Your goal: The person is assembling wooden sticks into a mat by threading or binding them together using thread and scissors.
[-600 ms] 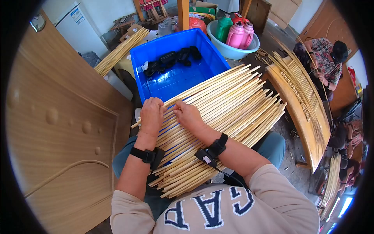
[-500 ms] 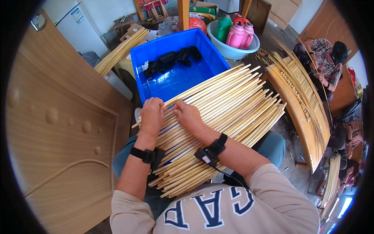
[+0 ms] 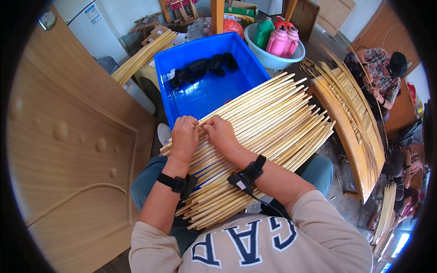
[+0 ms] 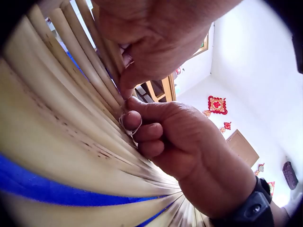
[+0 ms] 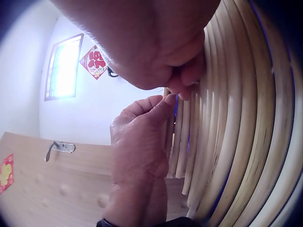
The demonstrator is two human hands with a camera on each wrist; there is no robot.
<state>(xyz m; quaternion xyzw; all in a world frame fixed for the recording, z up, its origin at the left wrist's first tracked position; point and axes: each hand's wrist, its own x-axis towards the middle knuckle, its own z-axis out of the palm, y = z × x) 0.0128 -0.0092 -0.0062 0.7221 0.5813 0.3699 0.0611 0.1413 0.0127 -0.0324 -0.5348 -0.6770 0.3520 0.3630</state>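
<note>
A row of long, pale wooden sticks (image 3: 255, 132) lies side by side across the seated person's lap, with blue strips showing in the gaps. At its far edge the left hand (image 3: 184, 139) pinches with thumb and forefinger, its fingertips meeting those of the right hand (image 3: 221, 135). In the left wrist view a thin white string (image 4: 131, 131) loops around a curled finger of the right hand, right beside the outermost sticks. The left hand (image 5: 142, 146) shows its thumb against the forefinger in the right wrist view; what lies between them is mostly hidden.
Beyond the sticks stands a blue plastic tub (image 3: 166, 98) with black items inside. A light blue basin (image 3: 273, 63) holds several flasks. To the right, another person (image 3: 380, 75) works beside a wooden bench (image 3: 350, 145). A wooden door (image 3: 68, 150) flanks the left.
The left hand has moved right, along the far edge, and now meets the right hand. The sticks' far edge and left ends have shifted slightly; the right hand is nearly still.
</note>
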